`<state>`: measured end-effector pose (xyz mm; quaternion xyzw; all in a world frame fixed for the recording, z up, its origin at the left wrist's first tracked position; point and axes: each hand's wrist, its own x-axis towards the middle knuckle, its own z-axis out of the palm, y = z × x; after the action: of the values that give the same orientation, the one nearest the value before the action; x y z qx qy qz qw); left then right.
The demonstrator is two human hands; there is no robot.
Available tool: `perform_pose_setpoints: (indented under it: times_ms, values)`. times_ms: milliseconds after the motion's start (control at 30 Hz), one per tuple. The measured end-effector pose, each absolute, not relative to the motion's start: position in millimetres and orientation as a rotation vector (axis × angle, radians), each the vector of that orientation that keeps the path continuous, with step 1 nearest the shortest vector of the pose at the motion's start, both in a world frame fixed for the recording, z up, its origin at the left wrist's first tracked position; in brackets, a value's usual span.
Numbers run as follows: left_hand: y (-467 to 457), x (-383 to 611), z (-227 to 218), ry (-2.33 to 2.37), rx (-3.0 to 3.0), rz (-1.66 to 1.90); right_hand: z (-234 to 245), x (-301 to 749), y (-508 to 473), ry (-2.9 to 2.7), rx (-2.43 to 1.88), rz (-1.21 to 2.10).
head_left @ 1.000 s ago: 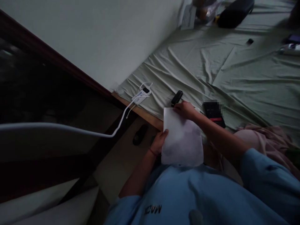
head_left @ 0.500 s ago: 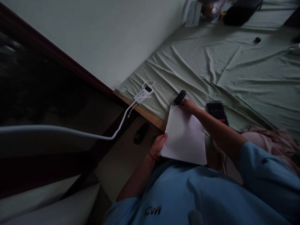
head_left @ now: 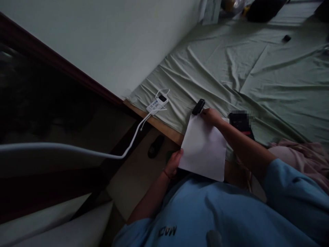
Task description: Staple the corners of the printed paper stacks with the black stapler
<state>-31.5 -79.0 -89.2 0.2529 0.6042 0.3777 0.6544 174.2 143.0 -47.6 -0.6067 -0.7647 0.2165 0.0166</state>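
I hold a white sheet of paper (head_left: 204, 149) over the bed's near edge with both hands. My left hand (head_left: 174, 161) grips its lower left edge, thumb on top. Fingers closed, my right hand (head_left: 211, 115) pinches the far top corner. Just beyond that corner a small black device (head_left: 198, 106) lies on the green bedsheet (head_left: 257, 75). A dark phone-like object (head_left: 240, 122) with a red stripe lies right of my right wrist.
A white charger with a cable (head_left: 158, 102) lies at the bed's corner, its cord running left. A dark slipper (head_left: 155, 146) is on the floor below. Pink cloth (head_left: 303, 154) lies at the right. Bags and small items (head_left: 259, 8) sit at the far end.
The paper has tilted and moved slightly up and right, toward the bed, with both hands keeping hold of it. The view has shifted a little.
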Motion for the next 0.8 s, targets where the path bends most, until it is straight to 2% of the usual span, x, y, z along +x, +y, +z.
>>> perform_pose_setpoints:
  times_ms: [433, 600, 800]
  values:
    - [-81, -36, -104, 1.379, 0.616, 0.749, -58, 172, 130, -2.290, -1.826, 0.370]
    - [-77, -42, -88, 1.360, 0.626, 0.725, -51, 171, 123, -2.162, -1.563, 0.101]
    - [-75, -48, -84, 1.322, 0.599, 0.702, -48, 170, 124, -2.381, -1.210, 0.134]
